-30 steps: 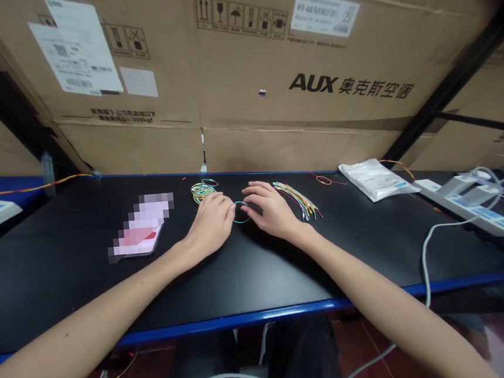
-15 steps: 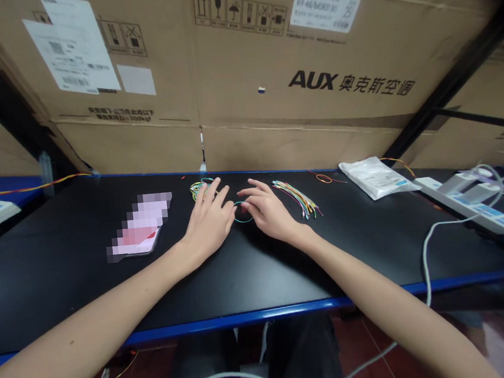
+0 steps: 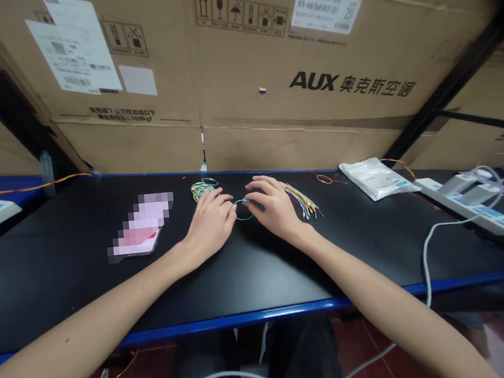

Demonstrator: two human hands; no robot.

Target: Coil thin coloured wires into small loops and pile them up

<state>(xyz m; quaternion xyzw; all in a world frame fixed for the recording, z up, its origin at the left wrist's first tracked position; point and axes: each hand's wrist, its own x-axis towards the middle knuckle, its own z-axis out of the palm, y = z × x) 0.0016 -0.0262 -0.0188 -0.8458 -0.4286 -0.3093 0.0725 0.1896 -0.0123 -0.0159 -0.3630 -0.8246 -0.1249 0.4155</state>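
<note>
A thin teal wire (image 3: pixel 243 209) lies coiled into a small loop on the black table (image 3: pixel 250 265), between my two hands. My left hand (image 3: pixel 211 222) rests beside it with fingers curled, its fingertips pinching the loop's left side. My right hand (image 3: pixel 273 206) pinches the loop's right side, its other fingers arched over the table. Just behind my left hand lies a pile of coiled coloured wires (image 3: pixel 202 188). A bundle of straight coloured wires (image 3: pixel 302 199) lies to the right of my right hand.
A flat pinkish object (image 3: pixel 142 227) lies on the left. A white plastic bag (image 3: pixel 375 179) and an orange wire loop (image 3: pixel 324 178) lie at the right, with a power strip (image 3: pixel 474 209) and white cable (image 3: pixel 427 250) beyond. Large cardboard boxes (image 3: pixel 242 72) wall the back.
My left hand's fingers, spread half a second ago, have curled back onto the teal loop. My right hand shifted slightly right and pinches the loop.
</note>
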